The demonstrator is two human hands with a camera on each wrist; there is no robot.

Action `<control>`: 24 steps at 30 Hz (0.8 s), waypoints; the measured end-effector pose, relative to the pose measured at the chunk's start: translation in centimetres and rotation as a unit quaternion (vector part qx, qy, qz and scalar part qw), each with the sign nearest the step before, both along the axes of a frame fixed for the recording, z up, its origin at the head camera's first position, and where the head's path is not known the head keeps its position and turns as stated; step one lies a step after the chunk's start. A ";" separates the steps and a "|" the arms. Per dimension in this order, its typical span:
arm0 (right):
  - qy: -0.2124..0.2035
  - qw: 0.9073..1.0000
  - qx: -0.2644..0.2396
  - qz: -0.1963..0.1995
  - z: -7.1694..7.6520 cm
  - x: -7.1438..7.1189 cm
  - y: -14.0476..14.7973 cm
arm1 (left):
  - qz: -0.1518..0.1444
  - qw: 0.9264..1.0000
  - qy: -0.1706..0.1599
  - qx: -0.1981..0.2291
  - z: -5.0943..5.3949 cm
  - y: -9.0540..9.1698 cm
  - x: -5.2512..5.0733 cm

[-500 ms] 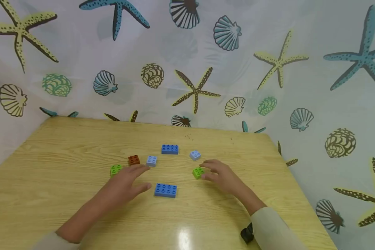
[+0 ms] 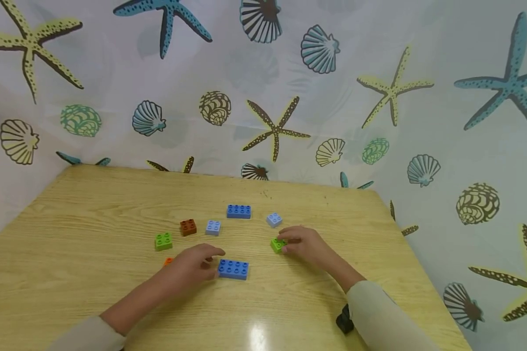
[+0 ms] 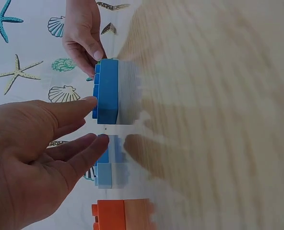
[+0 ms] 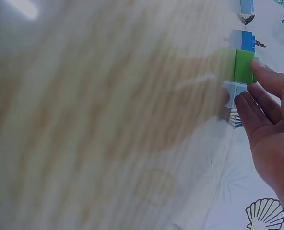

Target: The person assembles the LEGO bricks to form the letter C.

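Observation:
My left hand (image 2: 192,267) is at the left end of a blue eight-stud brick (image 2: 233,269). The left wrist view shows its thumb at the studded side of that blue brick (image 3: 108,91), with the relaxed fingers apart from the thumb. Over a green brick (image 2: 276,245) is my right hand (image 2: 306,247). In the right wrist view the right thumb meets the studded side of the green brick (image 4: 244,66), while the other fingers of that hand (image 4: 276,134) extend beside it, not curled round it.
Farther back lie a blue brick (image 2: 239,211) and two light blue bricks (image 2: 212,227), (image 2: 274,220). To the left are brown (image 2: 188,227), green (image 2: 163,242) and orange (image 2: 169,261) bricks. A black object (image 2: 344,321) sits by the right sleeve. Patterned cloth (image 2: 276,73) hangs behind the table.
My left hand has moved down and right to the near blue brick, uncovering the left green brick and part of the orange one. My right hand has shifted slightly left over its green brick.

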State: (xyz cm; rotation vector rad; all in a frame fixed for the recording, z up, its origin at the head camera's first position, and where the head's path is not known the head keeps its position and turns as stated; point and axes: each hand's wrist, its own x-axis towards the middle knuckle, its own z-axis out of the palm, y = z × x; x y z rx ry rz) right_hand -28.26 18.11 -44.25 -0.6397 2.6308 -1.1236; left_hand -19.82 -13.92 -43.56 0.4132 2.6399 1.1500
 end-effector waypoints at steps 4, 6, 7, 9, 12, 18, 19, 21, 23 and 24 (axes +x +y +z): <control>-0.016 1.000 -0.027 0.002 -0.2 -0.3 -0.2 | 0.001 1.000 0.007 -0.001 -0.2 0.1 -0.1; -0.016 0.999 -0.028 0.003 -0.3 -0.3 -0.2 | -0.002 1.000 0.009 0.001 -0.3 0.2 -0.2; -0.012 1.000 -0.024 0.004 -0.4 -0.3 -0.2 | -0.003 1.000 0.009 0.001 -0.4 0.2 -0.2; -0.001 1.000 -0.017 0.007 -0.4 -0.4 -0.2 | -0.002 1.000 0.005 0.002 -0.6 0.3 -0.3; 0.013 1.000 -0.011 0.013 -0.4 -0.4 -0.3 | 0.003 1.000 0.003 -0.004 -0.8 0.6 -0.4; 0.026 1.000 -0.006 0.014 -0.3 -0.1 -0.3 | 0.009 1.000 0.009 -0.023 -0.8 1.2 -0.4; 0.026 1.000 -0.004 0.012 -0.3 0.0 -0.3 | 0.009 1.000 0.010 -0.025 -0.8 1.3 -0.4; 0.023 1.000 -0.002 0.008 -0.3 0.2 -0.3 | 0.010 0.999 0.011 -0.028 -0.7 1.5 -0.4; 0.020 1.000 -0.002 0.007 -0.4 0.4 -0.2 | 0.011 0.999 0.008 -0.029 -0.6 1.7 -0.4; 0.018 1.000 -0.003 0.005 -0.4 0.6 -0.1 | 0.011 0.999 0.009 -0.030 -0.6 1.8 -0.4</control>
